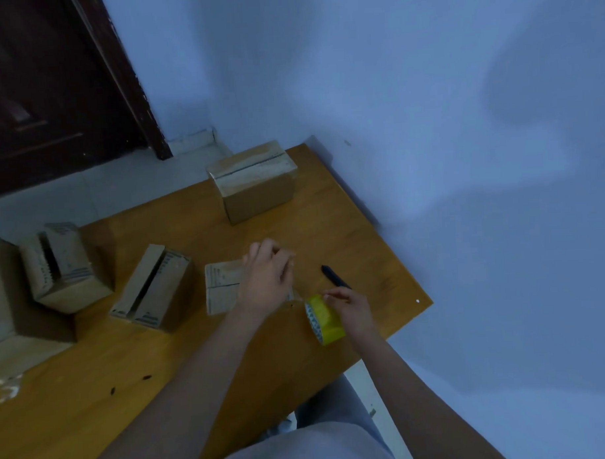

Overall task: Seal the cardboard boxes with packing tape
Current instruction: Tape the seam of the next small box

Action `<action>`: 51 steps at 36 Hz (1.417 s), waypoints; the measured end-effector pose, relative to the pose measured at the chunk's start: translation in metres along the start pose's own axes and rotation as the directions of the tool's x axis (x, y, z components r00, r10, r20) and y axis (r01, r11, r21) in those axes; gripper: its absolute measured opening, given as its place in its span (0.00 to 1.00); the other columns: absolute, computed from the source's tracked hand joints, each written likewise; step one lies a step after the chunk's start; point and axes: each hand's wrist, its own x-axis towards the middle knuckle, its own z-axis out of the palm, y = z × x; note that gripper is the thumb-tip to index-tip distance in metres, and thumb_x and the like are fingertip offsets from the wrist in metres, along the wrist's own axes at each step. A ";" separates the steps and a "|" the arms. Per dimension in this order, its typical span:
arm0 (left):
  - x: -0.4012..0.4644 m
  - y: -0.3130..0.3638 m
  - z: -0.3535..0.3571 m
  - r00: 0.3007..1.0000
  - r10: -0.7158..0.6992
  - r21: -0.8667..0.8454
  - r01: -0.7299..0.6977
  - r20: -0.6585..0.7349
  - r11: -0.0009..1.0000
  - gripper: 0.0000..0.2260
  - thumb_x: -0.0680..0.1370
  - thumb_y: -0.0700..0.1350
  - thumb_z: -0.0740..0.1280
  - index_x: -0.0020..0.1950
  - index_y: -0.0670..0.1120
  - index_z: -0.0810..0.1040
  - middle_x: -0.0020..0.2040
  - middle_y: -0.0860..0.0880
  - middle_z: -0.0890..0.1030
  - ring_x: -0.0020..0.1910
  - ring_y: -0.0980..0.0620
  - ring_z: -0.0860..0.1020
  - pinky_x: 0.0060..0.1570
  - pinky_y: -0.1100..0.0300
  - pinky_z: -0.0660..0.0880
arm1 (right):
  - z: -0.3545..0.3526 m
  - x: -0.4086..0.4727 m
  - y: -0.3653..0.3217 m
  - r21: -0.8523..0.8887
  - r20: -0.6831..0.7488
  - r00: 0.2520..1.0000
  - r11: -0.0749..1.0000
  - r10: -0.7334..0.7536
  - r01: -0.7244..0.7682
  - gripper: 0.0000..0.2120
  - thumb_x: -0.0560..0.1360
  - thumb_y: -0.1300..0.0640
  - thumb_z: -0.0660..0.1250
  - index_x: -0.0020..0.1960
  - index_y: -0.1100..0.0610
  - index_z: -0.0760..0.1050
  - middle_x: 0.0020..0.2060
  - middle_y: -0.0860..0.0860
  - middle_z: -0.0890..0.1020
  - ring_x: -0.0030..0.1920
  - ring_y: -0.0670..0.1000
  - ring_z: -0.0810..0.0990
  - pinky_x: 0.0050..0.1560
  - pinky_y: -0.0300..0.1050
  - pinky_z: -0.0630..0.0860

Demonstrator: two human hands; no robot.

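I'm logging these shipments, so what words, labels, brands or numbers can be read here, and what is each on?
None can be read.
Box under the left hand: dark printed marks, too blurred.
Two open boxes: printed lines along the flaps, too small and blurred.
Tape roll: dark pattern on its white rim, illegible.
Far box: no print visible.

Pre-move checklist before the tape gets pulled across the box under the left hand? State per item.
1. Left hand holds down the small box: ok.
2. Right hand grips the tape roll: ok.
3. Tape end stuck to the box: cannot tell, strip too faint.
4. Flaps closed flat: cannot tell, hand covers the seam.
5. Black pen clear of the pull path: ok, beside the right hand.
6. Table room around box: ok.
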 end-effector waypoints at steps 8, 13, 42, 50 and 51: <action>-0.025 -0.002 -0.006 0.881 0.072 0.217 -0.194 0.467 0.957 0.11 0.74 0.50 0.64 0.54 0.50 0.79 0.67 0.47 0.66 0.66 0.43 0.62 0.62 0.46 0.60 | -0.001 0.000 0.001 -0.004 0.000 1.000 1.000 0.007 -0.007 0.05 0.75 0.59 0.67 0.45 0.52 0.82 0.47 0.51 0.82 0.51 0.53 0.79 0.56 0.52 0.75; -0.027 0.003 0.001 0.939 0.049 0.287 -0.153 0.340 0.946 0.06 0.66 0.46 0.75 0.39 0.50 0.80 0.55 0.46 0.76 0.56 0.44 0.68 0.49 0.44 0.71 | -0.004 -0.004 0.001 0.001 0.007 1.000 1.000 -0.008 0.008 0.06 0.75 0.59 0.68 0.44 0.50 0.82 0.48 0.50 0.82 0.51 0.51 0.79 0.53 0.48 0.76; -0.039 0.012 -0.006 0.939 0.006 0.118 -0.049 0.344 0.992 0.22 0.76 0.37 0.59 0.68 0.51 0.70 0.62 0.50 0.69 0.65 0.48 0.61 0.64 0.57 0.56 | -0.012 -0.001 -0.003 0.058 -0.079 0.997 0.998 0.024 -0.019 0.05 0.74 0.63 0.68 0.44 0.55 0.81 0.43 0.52 0.82 0.43 0.50 0.79 0.42 0.42 0.75; -0.066 -0.018 -0.031 0.991 0.039 0.055 -0.046 0.127 0.997 0.16 0.58 0.31 0.77 0.32 0.50 0.78 0.35 0.55 0.76 0.44 0.56 0.66 0.44 0.64 0.57 | -0.008 0.004 -0.009 0.013 -0.072 0.997 1.000 0.015 -0.014 0.05 0.74 0.62 0.68 0.45 0.55 0.82 0.44 0.52 0.82 0.46 0.53 0.79 0.50 0.52 0.76; -0.067 -0.019 -0.035 0.996 0.020 0.045 -0.024 0.092 0.999 0.17 0.56 0.31 0.78 0.30 0.50 0.77 0.34 0.55 0.76 0.43 0.57 0.67 0.44 0.65 0.58 | -0.006 0.004 -0.010 0.016 -0.066 0.998 1.000 0.007 -0.006 0.05 0.74 0.62 0.68 0.44 0.55 0.82 0.44 0.53 0.82 0.45 0.53 0.79 0.49 0.51 0.76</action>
